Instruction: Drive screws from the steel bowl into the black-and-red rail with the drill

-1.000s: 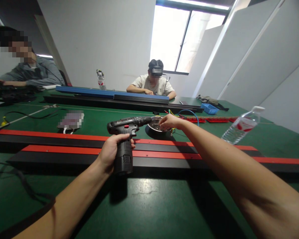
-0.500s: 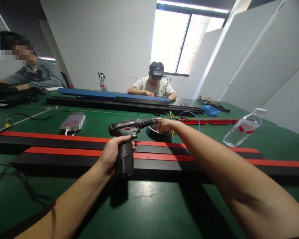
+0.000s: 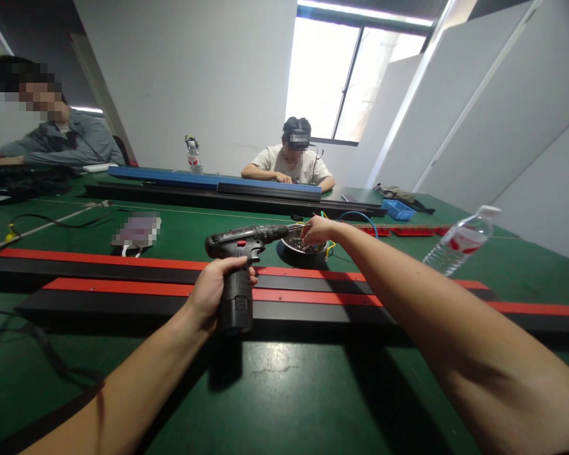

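My left hand (image 3: 211, 285) is wrapped around the grip of a black cordless drill (image 3: 237, 302), holding it upright above the strips with its bit pointing right. At the bit's far end, over a round metal bowl (image 3: 296, 258), is my right hand (image 3: 318, 230). Its fingers are bent downward and drawn together; whatever they pinch is too small to make out. Small dark pieces that look like screws (image 3: 303, 245) lie in the bowl. Beneath the drill run two long black bars with red tops (image 3: 308, 296), dotted with small screw heads.
A tilted water bottle (image 3: 462, 243) is beside my right forearm. Behind the bowl are coloured wires (image 3: 360, 218), red trays (image 3: 415, 232) and a blue basket (image 3: 398, 210). Long blue and black profiles (image 3: 184, 183) cross the green table (image 3: 275, 392). Two people sit beyond.
My right hand has risen slightly from inside the bowl toward the drill bit, so more of the bowl's contents show. The drill stays nearly still in my left hand.
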### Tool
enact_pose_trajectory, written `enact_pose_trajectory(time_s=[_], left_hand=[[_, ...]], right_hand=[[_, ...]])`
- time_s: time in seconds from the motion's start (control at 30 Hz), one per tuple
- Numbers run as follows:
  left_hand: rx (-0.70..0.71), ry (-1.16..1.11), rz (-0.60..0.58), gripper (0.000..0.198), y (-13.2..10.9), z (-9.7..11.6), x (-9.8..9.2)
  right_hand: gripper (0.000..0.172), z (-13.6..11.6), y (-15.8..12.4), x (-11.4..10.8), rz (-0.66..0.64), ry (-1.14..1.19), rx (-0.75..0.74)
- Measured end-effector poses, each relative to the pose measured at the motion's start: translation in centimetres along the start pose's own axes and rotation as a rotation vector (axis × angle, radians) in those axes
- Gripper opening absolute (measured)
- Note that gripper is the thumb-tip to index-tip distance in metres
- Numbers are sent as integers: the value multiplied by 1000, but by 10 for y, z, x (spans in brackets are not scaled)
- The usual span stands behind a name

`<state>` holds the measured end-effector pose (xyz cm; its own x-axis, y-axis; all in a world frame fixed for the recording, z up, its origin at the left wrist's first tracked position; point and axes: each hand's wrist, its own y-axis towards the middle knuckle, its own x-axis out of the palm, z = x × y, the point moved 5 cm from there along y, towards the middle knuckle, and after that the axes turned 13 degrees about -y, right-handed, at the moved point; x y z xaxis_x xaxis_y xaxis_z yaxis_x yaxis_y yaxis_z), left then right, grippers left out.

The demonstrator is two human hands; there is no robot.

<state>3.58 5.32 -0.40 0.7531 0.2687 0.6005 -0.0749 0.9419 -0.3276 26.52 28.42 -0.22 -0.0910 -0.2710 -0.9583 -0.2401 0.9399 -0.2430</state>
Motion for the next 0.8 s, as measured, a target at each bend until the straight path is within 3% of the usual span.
enact_pose_trajectory(time_s=[0.53, 0.8], left_hand=[[-20, -7, 26, 18, -2, 1, 2], [-31, -9, 19, 17, -3, 1, 3]], right_hand=[[15, 2, -6, 0, -14, 73, -18], [29, 2, -4, 3, -49, 155, 12]])
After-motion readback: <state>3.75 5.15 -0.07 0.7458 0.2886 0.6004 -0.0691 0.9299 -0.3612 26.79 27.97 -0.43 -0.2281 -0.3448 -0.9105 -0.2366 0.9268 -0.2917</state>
